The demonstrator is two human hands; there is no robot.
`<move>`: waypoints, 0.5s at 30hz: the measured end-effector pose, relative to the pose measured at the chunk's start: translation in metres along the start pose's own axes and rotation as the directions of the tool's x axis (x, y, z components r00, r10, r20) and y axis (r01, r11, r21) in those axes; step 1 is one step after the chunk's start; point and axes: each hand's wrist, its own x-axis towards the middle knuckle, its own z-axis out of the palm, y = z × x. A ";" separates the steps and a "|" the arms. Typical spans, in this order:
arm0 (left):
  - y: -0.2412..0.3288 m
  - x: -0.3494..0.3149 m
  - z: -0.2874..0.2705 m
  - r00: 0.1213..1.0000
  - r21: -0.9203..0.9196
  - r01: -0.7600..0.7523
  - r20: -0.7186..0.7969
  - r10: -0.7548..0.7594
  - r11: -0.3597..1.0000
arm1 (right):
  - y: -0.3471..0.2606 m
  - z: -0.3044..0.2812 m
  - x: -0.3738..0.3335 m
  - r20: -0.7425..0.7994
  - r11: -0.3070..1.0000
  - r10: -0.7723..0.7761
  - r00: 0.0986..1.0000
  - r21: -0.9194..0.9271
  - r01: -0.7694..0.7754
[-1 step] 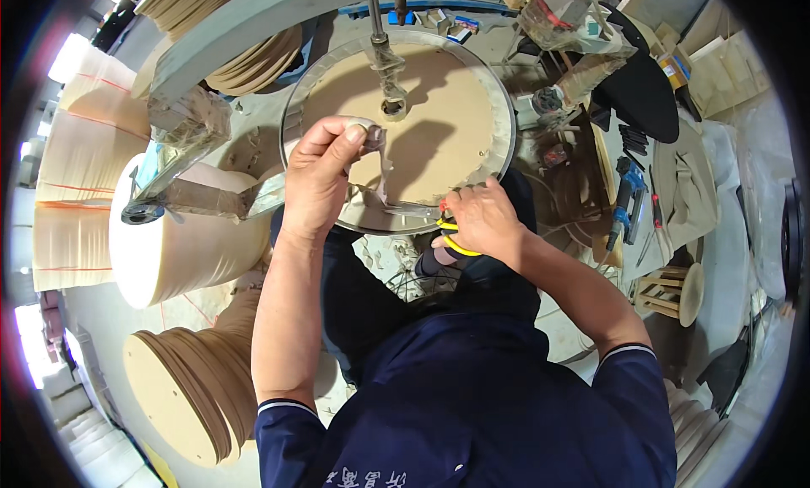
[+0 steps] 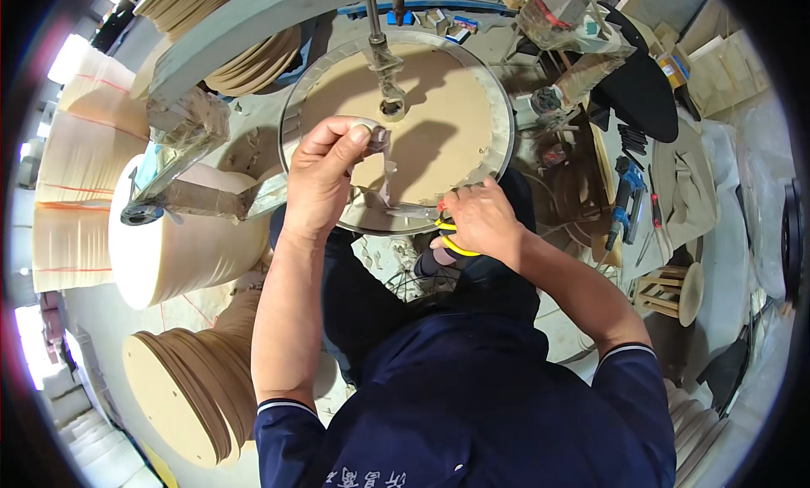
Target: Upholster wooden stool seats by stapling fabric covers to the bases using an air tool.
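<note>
My left hand is pinched over the left part of a round tan board. It grips the upper end of a thin greyish strip of fabric, which hangs toward the board's near edge. My right hand is closed around scissors with yellow handles. Their blades lie low over the near rim, pointing left at the strip's lower end. Pale grey fabric is folded over the board's edge all round. A metal rod with wrapped lower end comes down onto the board's middle.
A curved grey machine arm arches across the far left. Large cream foam rolls and stacked round boards stand on the left. To the right, a blue power tool and a red-handled screwdriver lie on a bench. Scraps litter the floor.
</note>
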 end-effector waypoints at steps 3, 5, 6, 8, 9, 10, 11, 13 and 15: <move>-0.005 0.003 0.008 0.999 0.017 0.013 0.037 -0.013 1.000 | 0.007 0.002 0.004 0.011 0.998 -0.047 0.999 -0.038 0.047; -0.005 0.007 0.011 0.997 0.035 0.016 0.071 -0.019 0.999 | 0.014 0.008 0.005 0.062 0.998 -0.054 0.997 -0.036 0.057; -0.002 0.009 0.014 0.999 -0.084 0.005 0.035 -0.002 0.996 | 0.021 0.009 0.004 0.066 0.997 -0.073 0.995 -0.030 0.075; 0.011 0.014 0.022 0.997 -0.189 -0.068 0.016 0.073 0.980 | 0.032 0.009 0.001 0.096 0.994 -0.098 0.991 -0.040 0.102; 0.017 0.015 0.024 0.995 -0.184 -0.083 0.031 0.090 0.979 | 0.035 0.010 -0.002 0.097 0.994 -0.097 0.991 -0.040 0.102; 0.020 0.016 0.027 0.995 -0.188 -0.087 0.034 0.095 0.978 | 0.039 0.011 -0.005 -0.047 0.988 -0.135 0.990 -0.088 0.131; 0.022 0.017 0.030 0.994 -0.192 -0.090 0.036 0.099 0.977 | 0.041 0.012 -0.007 -0.187 0.979 -0.177 0.966 -0.138 0.153; 0.024 0.017 0.031 0.993 -0.162 -0.099 0.044 0.107 0.982 | 0.034 0.000 -0.003 -0.109 0.984 -0.161 0.981 -0.090 0.152; 0.027 0.018 0.030 0.992 -0.136 -0.103 0.059 0.111 0.985 | 0.031 0.001 0.001 -0.028 0.989 -0.141 0.990 -0.041 0.140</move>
